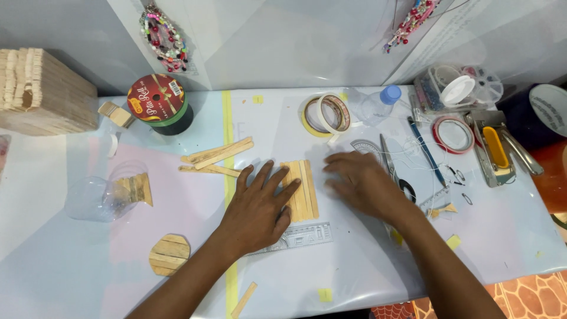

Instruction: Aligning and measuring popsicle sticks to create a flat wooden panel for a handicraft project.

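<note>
Left hand flat on stick panel, right hand spread (blurred)

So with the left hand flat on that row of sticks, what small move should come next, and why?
Probably bring the right hand to the tape rolls. The left hand presses flat on the side-by-side craft sticks, nothing visibly binds them, and the right hand is empty and blurred beside them.
</note>
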